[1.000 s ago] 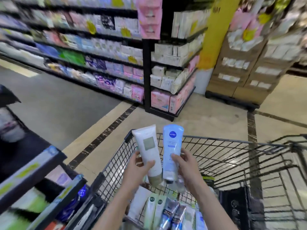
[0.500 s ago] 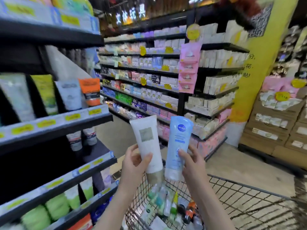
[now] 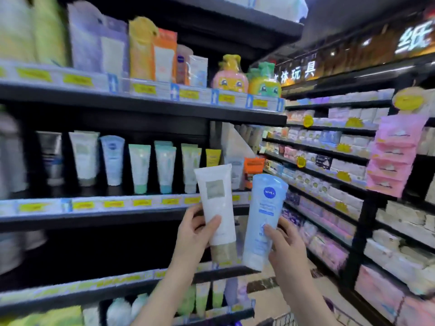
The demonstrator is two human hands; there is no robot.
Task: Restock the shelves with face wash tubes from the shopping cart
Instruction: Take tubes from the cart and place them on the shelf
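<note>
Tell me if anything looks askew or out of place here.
Nothing stands out. The white tube with a gold cap and the light blue Nivea tube are held cap-down, like the tubes on the middle shelf.

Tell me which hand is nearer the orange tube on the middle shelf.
Right. The right hand is below the orange tube, slightly right; the left hand is farther, down-left.

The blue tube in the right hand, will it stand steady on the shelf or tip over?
The blue tube looks tall and narrow on a small cap, so probably tippy. Its glossy skin may be slippery. The right hand grips it low down, which should help set it down cap first.
</note>
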